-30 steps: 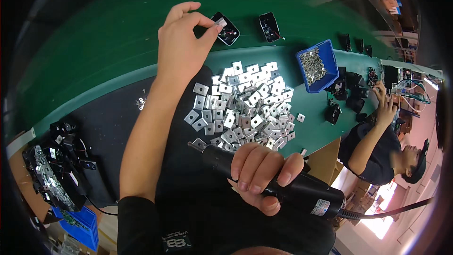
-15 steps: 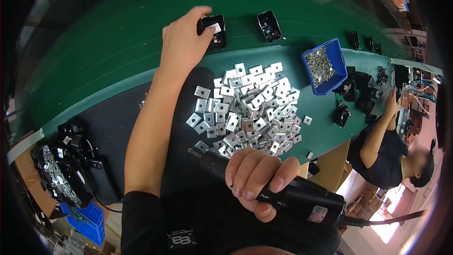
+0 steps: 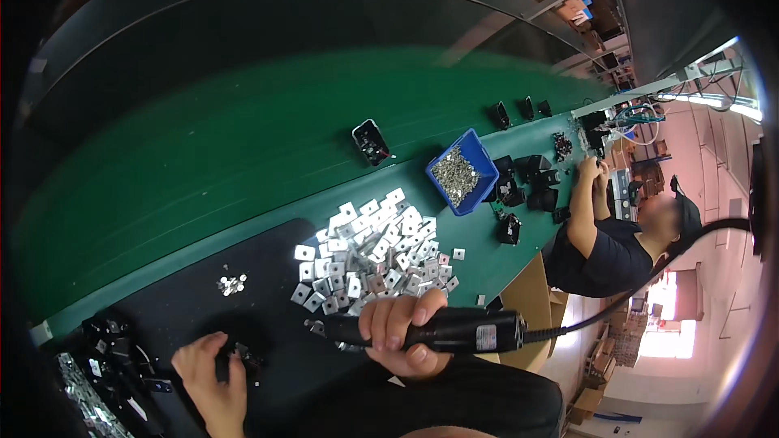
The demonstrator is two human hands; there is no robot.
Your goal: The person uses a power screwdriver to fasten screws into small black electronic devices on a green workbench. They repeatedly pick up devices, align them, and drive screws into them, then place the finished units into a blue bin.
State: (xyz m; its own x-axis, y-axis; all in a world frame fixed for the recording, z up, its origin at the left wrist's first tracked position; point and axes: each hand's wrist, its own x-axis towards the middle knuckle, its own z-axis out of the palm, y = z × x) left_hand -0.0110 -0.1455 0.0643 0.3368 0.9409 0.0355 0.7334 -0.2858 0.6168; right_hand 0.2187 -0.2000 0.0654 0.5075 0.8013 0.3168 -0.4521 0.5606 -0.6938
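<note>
My right hand (image 3: 399, 331) grips a black electric screwdriver (image 3: 454, 330), held level with its tip pointing left over the black mat (image 3: 268, 276). Its cord trails off to the right. My left hand (image 3: 209, 373) is low at the near left, fingers closed on a small black part (image 3: 237, 354) that rests on the mat. A heap of square silver metal plates (image 3: 375, 250) lies just beyond the screwdriver. A small cluster of screws (image 3: 231, 282) sits on the mat above my left hand.
A black part (image 3: 371, 143) lies on the green belt (image 3: 203, 154). A blue bin of screws (image 3: 462, 170) stands right of it, with more black parts (image 3: 527, 182) beyond. A co-worker (image 3: 608, 251) works at the right. Black parts (image 3: 101, 341) pile at the near left.
My left hand let go of a black part on the far belt and drew back to the near left, where it now grips a small black part. The screwdriver stayed in my right hand.
</note>
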